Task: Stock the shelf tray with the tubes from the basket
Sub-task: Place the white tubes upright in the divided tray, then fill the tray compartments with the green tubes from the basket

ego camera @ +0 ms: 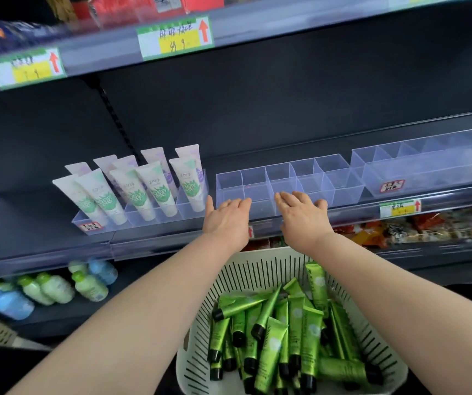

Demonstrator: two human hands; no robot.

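Note:
A clear plastic shelf tray (pixel 340 181) with several empty compartments sits on the middle shelf. My left hand (pixel 226 216) and my right hand (pixel 303 213) both rest on its front edge, palms down, fingers curled over the rim. Neither hand holds a tube. Below my arms a pale slotted basket (pixel 260 269) holds several green tubes (pixel 297 323) with black caps, lying in a loose pile.
To the left another clear tray (pixel 194 208) holds white tubes (pixel 140 189) with green and purple prints, standing upright. A third clear tray (pixel 417 169) stands to the right. Small bottles (pixel 55 286) lie on the lower shelf at left, snack packets (pixel 428 226) at right.

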